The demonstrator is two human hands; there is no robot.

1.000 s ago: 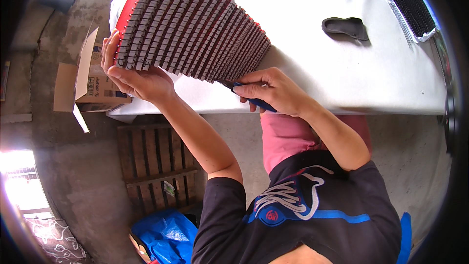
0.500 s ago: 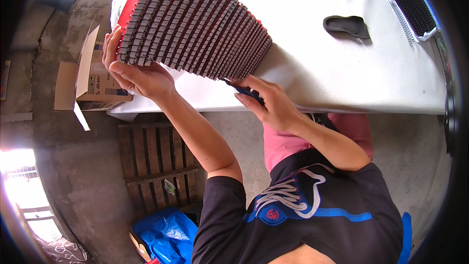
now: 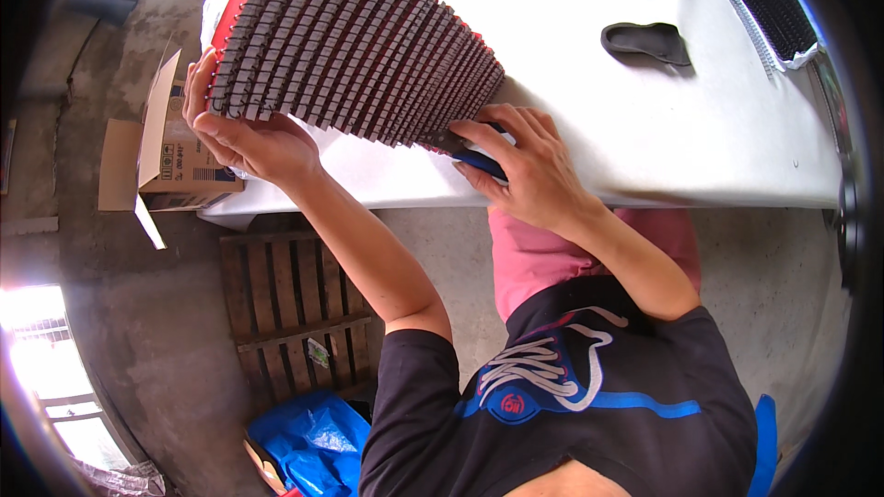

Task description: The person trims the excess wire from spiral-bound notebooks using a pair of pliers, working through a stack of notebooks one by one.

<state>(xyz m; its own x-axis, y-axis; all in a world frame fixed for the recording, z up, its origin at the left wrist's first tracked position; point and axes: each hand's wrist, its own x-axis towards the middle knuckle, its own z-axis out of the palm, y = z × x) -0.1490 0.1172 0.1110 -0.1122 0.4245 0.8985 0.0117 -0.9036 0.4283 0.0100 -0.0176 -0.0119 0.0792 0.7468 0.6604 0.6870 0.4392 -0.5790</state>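
A red panel (image 3: 354,41) covered with rows of small grey-white tabs and dark strips is tilted over the table. My left hand (image 3: 247,140) is wrapped round its lower left corner, fingers on the outer edge and thumb beneath. At the panel's lower right corner, my right hand (image 3: 529,161) is closed on a blue-handled hand tool, pliers-like (image 3: 481,164). The tool's dark front end meets the lowest tabs; its tip is hidden among them.
A white-covered table (image 3: 737,147) bears a dark shoe insole-like piece (image 3: 646,42) and a tray of black parts (image 3: 772,7) at far right. An open cardboard box (image 3: 189,152) stands at left. Below are a wooden pallet (image 3: 299,313) and a blue plastic bag (image 3: 318,442).
My right hand has shifted a little right, and its fingers have opened wider around the blue-handled tool. The panel and my left hand have moved slightly left.
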